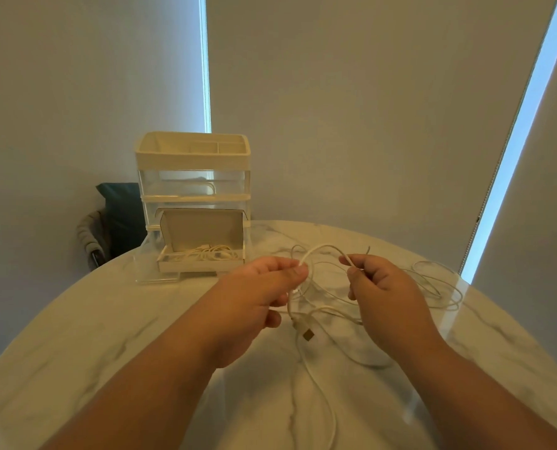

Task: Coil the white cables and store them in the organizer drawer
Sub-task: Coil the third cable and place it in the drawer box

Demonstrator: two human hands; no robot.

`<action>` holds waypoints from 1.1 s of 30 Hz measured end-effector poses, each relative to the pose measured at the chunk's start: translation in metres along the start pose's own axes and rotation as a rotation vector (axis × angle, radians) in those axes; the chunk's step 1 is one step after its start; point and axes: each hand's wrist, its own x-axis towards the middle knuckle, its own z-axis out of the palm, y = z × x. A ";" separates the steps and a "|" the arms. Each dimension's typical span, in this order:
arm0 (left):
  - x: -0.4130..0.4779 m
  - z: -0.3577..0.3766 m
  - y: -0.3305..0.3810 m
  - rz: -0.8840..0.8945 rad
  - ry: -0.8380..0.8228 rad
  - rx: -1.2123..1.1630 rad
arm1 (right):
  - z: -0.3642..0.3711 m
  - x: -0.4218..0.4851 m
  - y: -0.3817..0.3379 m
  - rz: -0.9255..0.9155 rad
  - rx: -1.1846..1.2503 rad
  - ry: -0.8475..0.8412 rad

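Marble surface (108, 336). Organizer (192, 177) at far left, bottom drawer (160, 271) pulled out, box (202, 228) in it with coil (212, 251) inside. Left hand (264, 293) and right hand (381, 287) both pinch loose cable (322, 250), short arc running left-right between grips. Rest sprawls on surface, mostly right. Plug (308, 334) dangles under left hand. Drawer lies beyond left hand, so left nearer.

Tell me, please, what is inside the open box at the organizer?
White cable lies loosely coiled in the box. Its front wall hides the bottom, so I cannot tell how many cables there are or whether anything lies beneath them.
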 end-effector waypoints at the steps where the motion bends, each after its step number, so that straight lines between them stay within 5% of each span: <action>1: -0.001 0.001 0.000 0.031 -0.020 0.080 | 0.000 0.000 0.000 -0.004 -0.002 0.006; 4: -0.001 0.001 0.001 0.084 0.010 0.119 | 0.001 0.001 0.002 0.003 -0.001 0.018; 8: 0.001 0.002 0.006 0.067 -0.002 -0.316 | 0.005 0.004 0.005 0.167 0.228 -0.053; 13: 0.002 -0.006 0.009 0.106 0.044 -0.388 | 0.009 0.000 0.003 0.300 0.963 -0.499; 16: 0.004 -0.009 0.010 0.134 0.047 -0.524 | 0.011 -0.005 0.006 0.228 1.143 -0.802; 19: 0.006 -0.013 0.009 0.157 0.041 -0.641 | 0.018 -0.012 0.006 0.258 1.134 -0.908; 25: 0.009 -0.024 0.009 0.195 0.074 -0.661 | 0.015 -0.002 -0.002 0.390 0.987 -0.498; 33: 0.010 -0.029 0.005 0.105 0.006 -0.471 | -0.018 0.015 0.000 0.010 0.379 0.023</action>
